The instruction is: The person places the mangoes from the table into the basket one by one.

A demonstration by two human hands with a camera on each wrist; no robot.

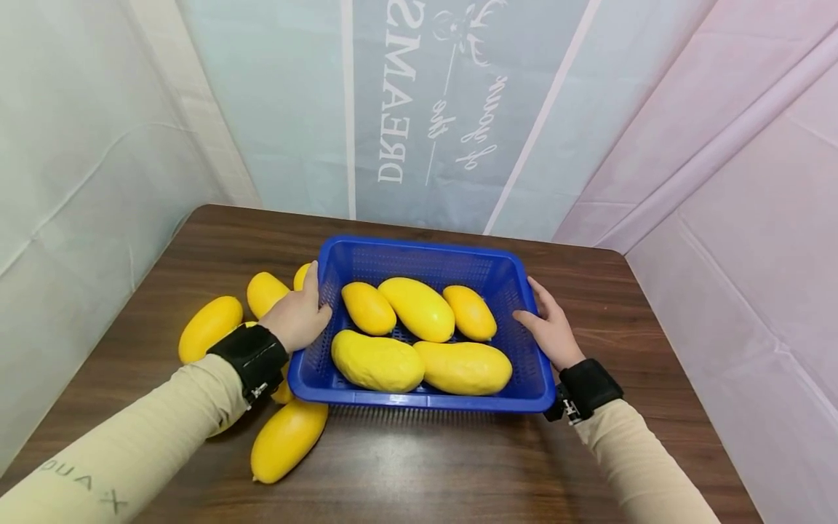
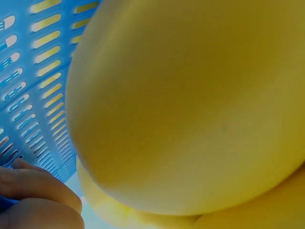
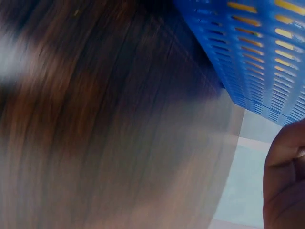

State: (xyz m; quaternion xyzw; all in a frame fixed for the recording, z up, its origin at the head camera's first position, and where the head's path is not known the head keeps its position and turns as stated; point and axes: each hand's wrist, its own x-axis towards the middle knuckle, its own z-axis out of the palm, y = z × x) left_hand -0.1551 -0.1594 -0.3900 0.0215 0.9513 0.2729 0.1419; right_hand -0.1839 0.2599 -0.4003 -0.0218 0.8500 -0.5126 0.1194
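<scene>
A blue plastic basket [image 1: 424,399] with slotted walls is between my two hands, raised off the table in the right wrist view. Several yellow mango-like fruits lie inside, among them a large glossy one [image 1: 417,308] at the back and a lumpy one [image 1: 377,361] in front. My left hand [image 1: 300,316] grips the left rim, thumb on the inner side and index finger along the edge. On the right rim, my right hand [image 1: 553,331] holds on with its thumb inside; its other fingers are curled outside against the slotted wall [image 3: 257,62].
More yellow fruits lie on the brown wooden table [image 1: 406,466] at the left, including one [image 1: 288,440] near the basket's front left corner and one [image 1: 211,327] farther out. Some are partly hidden by my left arm. A printed curtain [image 1: 452,109] hangs behind the table.
</scene>
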